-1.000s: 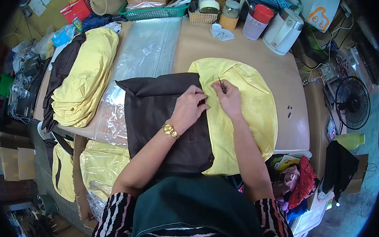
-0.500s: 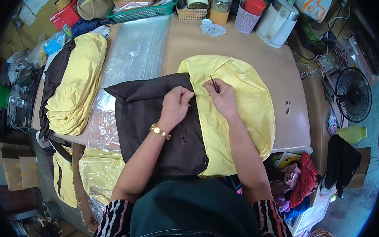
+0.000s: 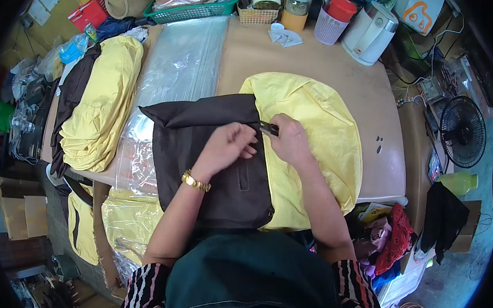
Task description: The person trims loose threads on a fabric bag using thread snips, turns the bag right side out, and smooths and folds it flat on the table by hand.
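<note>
On the table lies a sewn fabric piece, a dark brown panel (image 3: 205, 180) joined along a near-vertical seam to a yellow panel (image 3: 322, 113). My right hand (image 3: 291, 141) is closed around small dark thread snips (image 3: 269, 128), whose tip points left at the seam near its upper part. Just left of the seam, my left hand (image 3: 230, 146) hovers over the brown panel with loosely bent fingers apart and nothing visible in them. A gold bracelet (image 3: 195, 181) sits on the left wrist.
Folded yellow fabric (image 3: 102, 105) is stacked at the left, beside clear plastic sleeves (image 3: 181, 65). Along the back stand a green basket (image 3: 196, 14), a jar (image 3: 296, 10), a perforated cup (image 3: 327, 29) and a white kettle (image 3: 369, 34). A black fan (image 3: 462, 132) is at right.
My right hand has turned and lowered the snips to the seam, tip now leftward instead of upward. My left hand has moved down slightly, its fingers loosening from a pinch near the seam.
</note>
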`<action>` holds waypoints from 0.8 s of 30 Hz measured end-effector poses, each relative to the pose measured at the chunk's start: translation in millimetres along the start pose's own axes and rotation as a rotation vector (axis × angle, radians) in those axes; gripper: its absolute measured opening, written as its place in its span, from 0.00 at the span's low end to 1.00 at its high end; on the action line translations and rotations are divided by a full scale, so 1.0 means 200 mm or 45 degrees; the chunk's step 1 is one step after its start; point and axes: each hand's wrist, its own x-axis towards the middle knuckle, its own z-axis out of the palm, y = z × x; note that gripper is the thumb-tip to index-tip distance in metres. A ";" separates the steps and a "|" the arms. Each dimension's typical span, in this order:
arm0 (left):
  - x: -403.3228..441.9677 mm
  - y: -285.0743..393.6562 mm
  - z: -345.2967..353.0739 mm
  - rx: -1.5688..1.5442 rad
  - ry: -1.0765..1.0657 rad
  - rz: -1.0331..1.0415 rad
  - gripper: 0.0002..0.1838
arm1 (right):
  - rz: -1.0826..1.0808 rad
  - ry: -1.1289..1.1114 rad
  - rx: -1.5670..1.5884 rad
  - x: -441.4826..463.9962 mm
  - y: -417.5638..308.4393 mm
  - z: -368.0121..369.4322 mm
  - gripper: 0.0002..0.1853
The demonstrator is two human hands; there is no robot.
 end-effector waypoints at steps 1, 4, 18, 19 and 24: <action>-0.01 0.00 0.04 0.190 -0.043 -0.024 0.17 | 0.114 -0.006 0.096 0.01 -0.01 -0.02 0.12; 0.02 -0.04 0.12 0.341 0.093 0.127 0.29 | 0.363 -0.018 0.427 0.06 0.03 -0.08 0.10; 0.06 -0.09 0.25 -0.596 0.227 0.016 0.26 | 0.187 0.021 0.860 0.02 0.03 -0.18 0.07; 0.04 -0.07 0.25 -0.597 0.228 0.021 0.26 | 0.182 0.021 0.859 0.01 0.01 -0.20 0.07; -0.01 -0.03 0.26 -0.631 0.255 0.001 0.26 | -0.316 0.112 0.338 -0.05 -0.07 -0.23 0.10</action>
